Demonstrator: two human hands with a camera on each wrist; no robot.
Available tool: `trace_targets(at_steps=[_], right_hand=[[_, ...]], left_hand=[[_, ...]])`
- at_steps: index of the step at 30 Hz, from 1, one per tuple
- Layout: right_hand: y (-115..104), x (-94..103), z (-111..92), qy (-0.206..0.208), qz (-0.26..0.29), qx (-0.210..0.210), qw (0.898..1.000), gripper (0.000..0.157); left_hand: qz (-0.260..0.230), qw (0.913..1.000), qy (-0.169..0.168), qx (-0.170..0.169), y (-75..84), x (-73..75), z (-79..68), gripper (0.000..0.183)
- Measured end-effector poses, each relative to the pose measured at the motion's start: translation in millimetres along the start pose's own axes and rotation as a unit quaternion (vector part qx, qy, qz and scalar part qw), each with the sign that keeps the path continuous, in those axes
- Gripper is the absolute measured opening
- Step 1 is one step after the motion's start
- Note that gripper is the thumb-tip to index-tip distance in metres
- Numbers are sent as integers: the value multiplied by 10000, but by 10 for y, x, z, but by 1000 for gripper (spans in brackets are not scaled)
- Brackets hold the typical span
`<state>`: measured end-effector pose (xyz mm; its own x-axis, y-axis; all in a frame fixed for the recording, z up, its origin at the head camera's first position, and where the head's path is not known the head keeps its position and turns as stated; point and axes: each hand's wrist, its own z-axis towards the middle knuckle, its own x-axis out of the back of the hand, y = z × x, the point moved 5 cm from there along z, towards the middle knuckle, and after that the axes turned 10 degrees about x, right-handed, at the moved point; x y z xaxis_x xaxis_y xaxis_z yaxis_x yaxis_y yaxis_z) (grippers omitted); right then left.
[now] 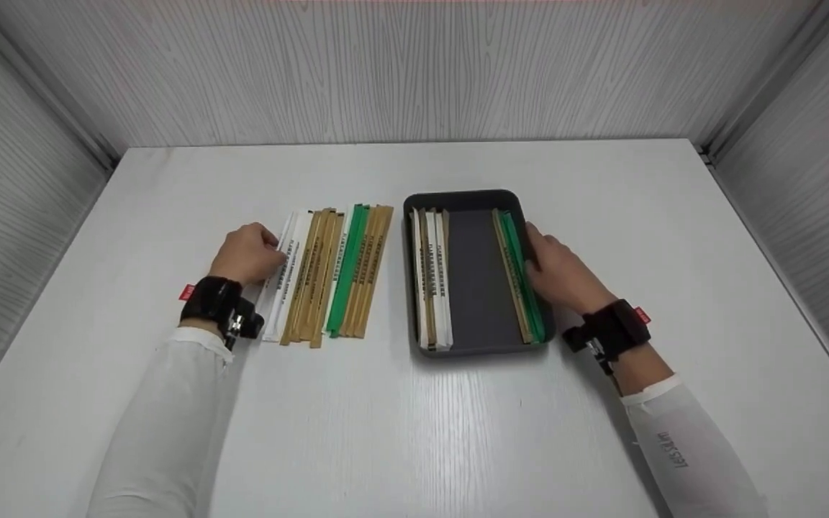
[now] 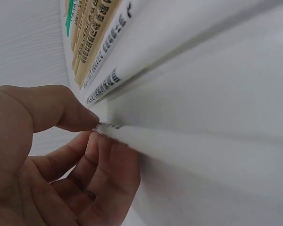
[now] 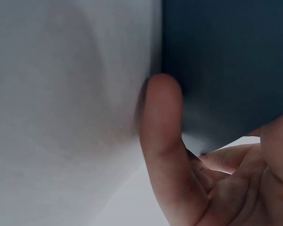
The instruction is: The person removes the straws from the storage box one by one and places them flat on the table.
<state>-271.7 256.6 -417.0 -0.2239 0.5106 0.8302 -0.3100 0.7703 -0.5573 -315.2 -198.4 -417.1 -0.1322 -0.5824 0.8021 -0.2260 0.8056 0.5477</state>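
In the head view my left hand [image 1: 245, 253] is at the left end of a row of slim paper-wrapped sticks. Its thumb and fingertips pinch a white wrapped stick [image 2: 160, 143], seen close up in the left wrist view. Beside it lie another white stick [image 1: 292, 277], several brown wrapped sticks [image 1: 317, 280] and a green one [image 1: 348, 270]. My right hand [image 1: 562, 270] rests against the right outer wall of a dark grey tray [image 1: 473, 288], fingers fairly straight. Part of that hand's contact is hidden in the head view.
Inside the tray, white and brown sticks [image 1: 432, 280] line the left side. A brown stick [image 1: 512, 277] and green sticks [image 1: 526, 280] lie along the right. The white table [image 1: 414, 432] is bounded by grey wood-grain panels [image 1: 386, 72] at the back and sides.
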Motion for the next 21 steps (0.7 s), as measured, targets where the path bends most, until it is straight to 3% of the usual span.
trace_targets(at_steps=[14, 21], right_hand=[[10, -8, -2, 61, 46, 101, 9999, 64], [-1, 4, -2, 72, 114, 53, 9999, 63]], left_hand=[[97, 9999, -72, -96, 51, -63, -5, 44], [40, 9998, -115, -142, 79, -17, -10, 42]])
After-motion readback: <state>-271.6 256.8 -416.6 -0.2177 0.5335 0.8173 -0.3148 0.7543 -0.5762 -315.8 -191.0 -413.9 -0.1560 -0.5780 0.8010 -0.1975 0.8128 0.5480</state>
